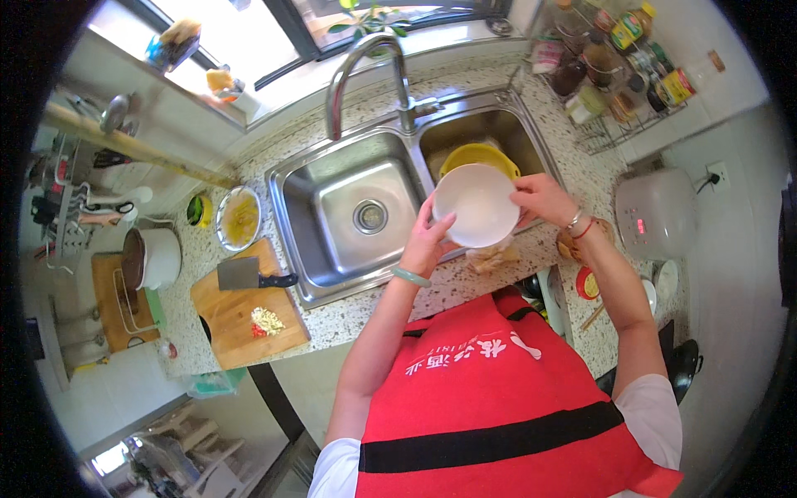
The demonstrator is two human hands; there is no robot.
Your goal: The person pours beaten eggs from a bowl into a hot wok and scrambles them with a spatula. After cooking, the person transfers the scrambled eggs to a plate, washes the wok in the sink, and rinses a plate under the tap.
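I grip the white bowl (476, 203) by opposite rims, left hand (430, 241) and right hand (540, 197) clasping; looks rigid, slippery, breakable.

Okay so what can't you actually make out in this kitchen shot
Head view only:
- Yellow colander: mostly hidden behind the white bowl that the left hand and right hand hold.
- Food under the bowl: partly covered, kind unclear.
- Bottles on the rack: too small to identify.
- Chopped bits on the cutting board: too small.

Home kitchen: double steel sink (349, 217) with arched tap (365, 62) under a window (274, 25), speckled stone table (490, 278), cutting board (245, 319) with cleaver (249, 274), condiment rack (623, 75), rice cooker (656, 214).
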